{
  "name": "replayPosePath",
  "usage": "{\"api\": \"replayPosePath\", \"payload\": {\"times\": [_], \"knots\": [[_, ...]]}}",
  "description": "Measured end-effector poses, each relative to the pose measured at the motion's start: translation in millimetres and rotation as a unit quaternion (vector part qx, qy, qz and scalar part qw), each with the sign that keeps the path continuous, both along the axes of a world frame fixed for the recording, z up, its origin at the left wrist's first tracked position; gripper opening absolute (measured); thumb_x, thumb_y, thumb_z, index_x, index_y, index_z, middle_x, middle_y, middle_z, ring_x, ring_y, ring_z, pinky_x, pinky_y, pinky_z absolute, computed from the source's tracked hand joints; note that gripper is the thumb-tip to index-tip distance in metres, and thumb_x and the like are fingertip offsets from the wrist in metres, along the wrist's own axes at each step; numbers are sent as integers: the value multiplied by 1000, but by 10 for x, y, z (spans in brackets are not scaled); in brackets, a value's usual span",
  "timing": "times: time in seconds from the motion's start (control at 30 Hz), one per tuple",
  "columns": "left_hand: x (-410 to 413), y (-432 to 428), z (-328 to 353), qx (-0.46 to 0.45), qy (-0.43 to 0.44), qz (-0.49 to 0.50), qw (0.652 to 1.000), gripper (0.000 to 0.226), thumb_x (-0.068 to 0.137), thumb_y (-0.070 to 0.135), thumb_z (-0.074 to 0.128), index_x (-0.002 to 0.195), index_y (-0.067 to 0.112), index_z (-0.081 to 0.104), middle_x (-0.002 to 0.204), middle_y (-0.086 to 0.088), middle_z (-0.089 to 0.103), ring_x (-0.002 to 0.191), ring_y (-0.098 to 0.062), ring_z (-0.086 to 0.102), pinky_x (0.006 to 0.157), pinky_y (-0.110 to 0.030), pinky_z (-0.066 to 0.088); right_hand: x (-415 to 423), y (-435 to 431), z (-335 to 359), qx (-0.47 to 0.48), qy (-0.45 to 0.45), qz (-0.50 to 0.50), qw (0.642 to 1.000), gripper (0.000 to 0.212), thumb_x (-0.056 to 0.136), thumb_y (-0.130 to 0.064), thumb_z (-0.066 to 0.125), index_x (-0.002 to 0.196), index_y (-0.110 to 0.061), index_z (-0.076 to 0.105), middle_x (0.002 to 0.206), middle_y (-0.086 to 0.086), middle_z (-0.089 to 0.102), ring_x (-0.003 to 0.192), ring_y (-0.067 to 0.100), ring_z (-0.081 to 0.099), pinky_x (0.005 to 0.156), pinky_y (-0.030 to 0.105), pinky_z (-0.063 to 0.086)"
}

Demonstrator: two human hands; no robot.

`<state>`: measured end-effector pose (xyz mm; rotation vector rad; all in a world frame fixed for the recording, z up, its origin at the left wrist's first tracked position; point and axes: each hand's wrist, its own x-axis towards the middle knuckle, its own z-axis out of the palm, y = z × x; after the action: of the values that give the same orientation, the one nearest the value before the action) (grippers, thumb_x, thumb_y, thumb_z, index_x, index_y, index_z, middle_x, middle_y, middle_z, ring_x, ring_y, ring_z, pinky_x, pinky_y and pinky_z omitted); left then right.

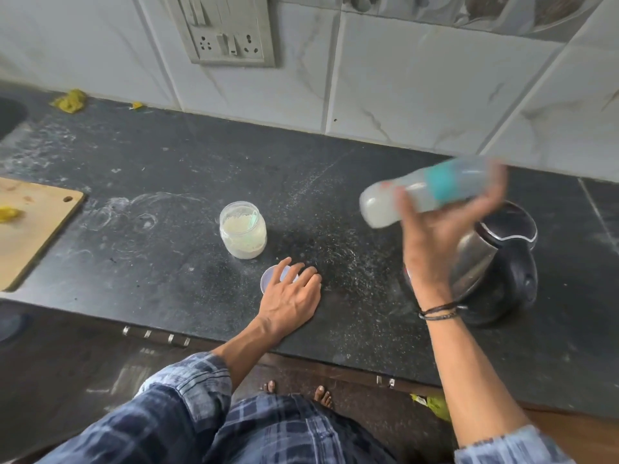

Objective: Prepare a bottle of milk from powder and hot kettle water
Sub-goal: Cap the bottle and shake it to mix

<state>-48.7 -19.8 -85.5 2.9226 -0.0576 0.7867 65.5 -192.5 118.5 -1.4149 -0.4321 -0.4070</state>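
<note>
My right hand (435, 229) grips a clear baby bottle (415, 195) with a teal band, held tilted and almost on its side above the counter. The bottle is blurred and holds cloudy white liquid. An open jar of milk powder (243, 231) with a scoop inside stands mid-counter. Just in front of it lies a small white lid (274, 277); my left hand (291, 296) rests flat on the counter with its fingers over that lid. The steel kettle (495, 256) with a black handle stands at the right, partly behind my right wrist.
The dark stone counter (167, 182) is dusted with powder. A wooden cutting board (33, 226) lies at the left edge, with a sink corner (10, 115) beyond it. A socket panel (227, 31) sits on the tiled wall.
</note>
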Motion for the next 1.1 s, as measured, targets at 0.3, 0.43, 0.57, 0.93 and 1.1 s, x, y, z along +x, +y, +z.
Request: {"api": "replayPosePath", "payload": {"times": [0.3,0.43,0.57,0.93,1.1], "knots": [[-23,7,30,13,46,-7,999,23,103,28,50,105,17,70,120,1,70,103,-26,68,117,-54,29,-146,133,21,-71,53,-32,996,97,79,-3,88,153,-19,27,141,-3,51,113,11,66,92,38,60],[-9,20,31,16,43,-14,999,22,102,29,52,107,16,69,123,-1,69,105,-27,67,117,-54,28,-234,71,62,11,-11,-66,998,94,83,-4,88,151,-25,27,147,-9,53,120,19,67,91,37,61],[-27,32,41,20,51,-20,998,25,102,29,50,107,15,70,124,-2,70,106,-28,67,117,-53,27,-254,126,31,-77,25,-82,993,98,83,-15,89,156,-15,24,146,2,54,115,19,68,89,35,62],[-21,32,42,9,33,-14,999,25,102,29,50,105,16,71,119,0,69,100,-28,67,113,-54,38,-288,94,-84,-154,57,-15,986,95,78,-5,90,153,-23,34,143,-7,54,111,16,68,92,42,60],[-2,18,43,3,33,-6,999,20,102,28,54,105,16,70,119,1,69,99,-27,66,112,-54,39,-174,-9,-16,24,-52,-119,991,94,87,0,84,154,-13,21,143,-28,55,119,13,68,89,30,61]]}}
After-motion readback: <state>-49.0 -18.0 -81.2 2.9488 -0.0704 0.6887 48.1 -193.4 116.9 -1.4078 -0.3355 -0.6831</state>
